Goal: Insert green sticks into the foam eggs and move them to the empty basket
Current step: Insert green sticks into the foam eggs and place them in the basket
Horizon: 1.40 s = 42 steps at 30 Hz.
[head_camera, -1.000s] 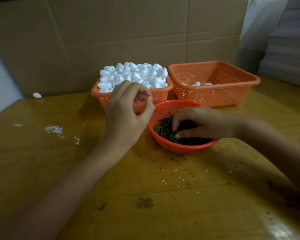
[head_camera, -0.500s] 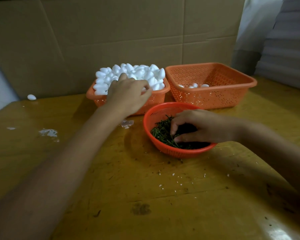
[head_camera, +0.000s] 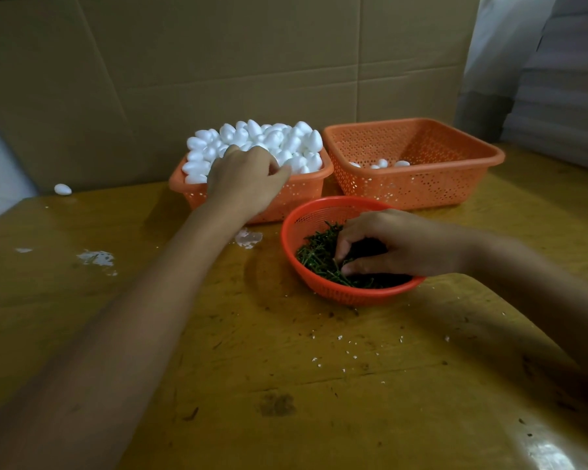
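Foam eggs heaped in orange basket at far edge of desk, against cardboard wall. Left hand on heap by front rim, fingers curled down among eggs; whether one is grasped, cannot tell. Second basket just beside it on right, few eggs inside. Round basket nearer, mid-desk, holds green sticks; right hand inside, thumb and fingertips pinching sticks. Stray egg near far left edge of desk
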Each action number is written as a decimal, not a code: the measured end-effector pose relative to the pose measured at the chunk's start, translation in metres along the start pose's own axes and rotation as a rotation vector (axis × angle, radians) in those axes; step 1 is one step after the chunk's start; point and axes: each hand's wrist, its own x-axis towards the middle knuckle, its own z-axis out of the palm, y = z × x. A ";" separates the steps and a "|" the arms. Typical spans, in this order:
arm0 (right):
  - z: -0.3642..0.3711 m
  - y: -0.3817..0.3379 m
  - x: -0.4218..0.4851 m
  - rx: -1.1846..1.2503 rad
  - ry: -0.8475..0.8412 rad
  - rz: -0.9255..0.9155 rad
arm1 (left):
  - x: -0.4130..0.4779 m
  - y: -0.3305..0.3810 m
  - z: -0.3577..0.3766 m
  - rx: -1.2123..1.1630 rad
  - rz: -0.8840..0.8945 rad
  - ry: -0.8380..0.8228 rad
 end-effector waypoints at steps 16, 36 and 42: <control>0.002 0.002 0.000 0.008 0.015 -0.013 | 0.001 -0.002 -0.007 -0.112 -0.005 -0.056; 0.002 0.004 0.000 -0.019 0.036 -0.020 | 0.001 -0.001 -0.006 -0.330 -0.013 0.271; 0.009 0.003 -0.014 -0.075 0.247 -0.091 | -0.027 0.003 -0.006 -0.967 -0.101 0.327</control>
